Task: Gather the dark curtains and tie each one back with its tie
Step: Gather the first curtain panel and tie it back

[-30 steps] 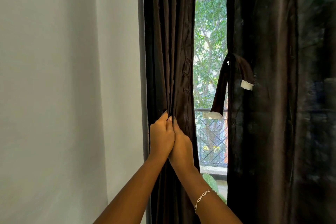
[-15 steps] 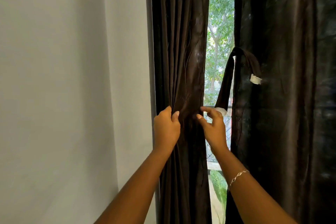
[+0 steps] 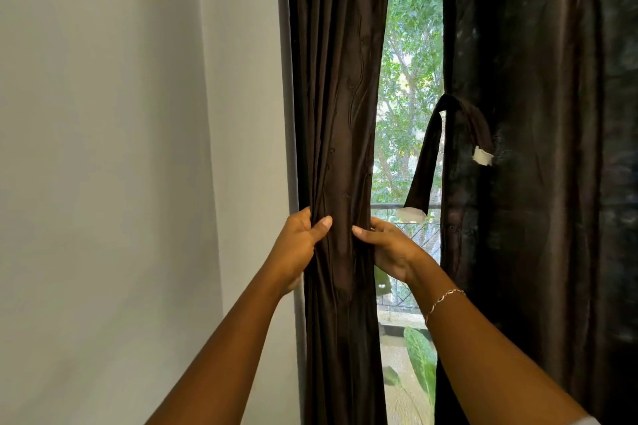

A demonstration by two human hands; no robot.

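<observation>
**Left panel bunched, hands now split to either edge**

Wall (image 3: 121, 148): plain, fills the left side, runs right up to the left curtain's outer edge. No slack room that side.

Right curtain (image 3: 538, 183): hangs full length, ungathered. Its tie (image 3: 428, 155) is draped loose over the inner edge, one pale-tipped end dangling into the window gap (image 3: 411, 97), the other lying on the fabric face. Not wrapped round anything.

Left curtain (image 3: 338, 114): pulled into a narrow column of pleats between wall and gap. I can't see a tie for this one anywhere.

Change: a second ago both hands were pressed together on the centre of the pleats. Now they sit apart. Left hand (image 3: 297, 248) is clamped on the wall-side edge, thumb across the front. Right hand (image 3: 390, 248) has moved to the window-side edge, fingers hooked round it, thumb on the face. Camera drifted a bit too; gap reads wider.

Meaning, as I judge it: gathering of the left panel is about done, hands now squeeze the bundle from both sides. Tying hasn't started on either panel.

Room: free space is only the window gap, right of the bundle. The dangling tie end hangs just above the right hand, near but not touching.
</observation>
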